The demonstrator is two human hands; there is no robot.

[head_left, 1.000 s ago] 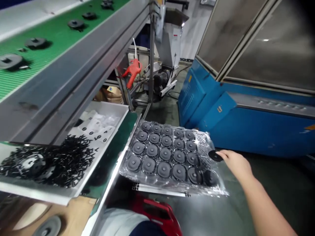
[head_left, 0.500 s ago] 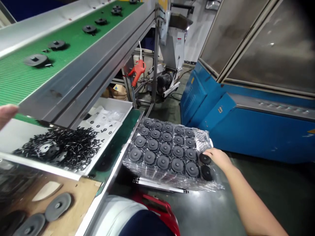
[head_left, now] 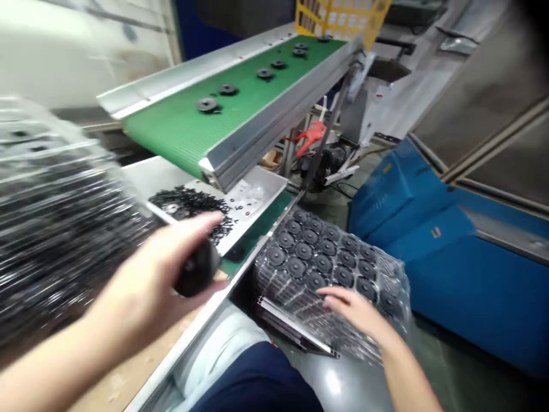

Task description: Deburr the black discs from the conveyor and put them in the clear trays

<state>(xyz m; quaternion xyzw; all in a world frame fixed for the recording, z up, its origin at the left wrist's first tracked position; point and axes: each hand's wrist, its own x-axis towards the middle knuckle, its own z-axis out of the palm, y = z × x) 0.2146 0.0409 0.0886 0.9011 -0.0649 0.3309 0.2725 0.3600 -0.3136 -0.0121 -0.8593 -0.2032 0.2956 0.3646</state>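
My left hand [head_left: 158, 269] is closed around black round plastic discs [head_left: 198, 270], held on edge above the near end of the bench; blur and the fingers hide how many. My right hand [head_left: 358, 312] hovers over the near side of the stacked clear plastic trays [head_left: 295, 289], its fingers stretched out with nothing visible in them. Black discs with raised centres sit in rows in the top tray's pockets, such as one disc [head_left: 316, 280] close to my right fingertips. The right part of the tray lies partly behind that hand.
Several black parts ride the green conveyor belt [head_left: 184, 126]. Below its end, a white bin [head_left: 274, 186] holds small black scraps. Another tall stack of filled trays [head_left: 51, 229] stands at left. A red air gun [head_left: 312, 136] hangs under the conveyor; a blue machine [head_left: 429, 257] stands right.
My view has shifted left. My left hand has come in from the left edge with discs in it. My right hand has left the disc at the tray's right side and moved towards the near edge.
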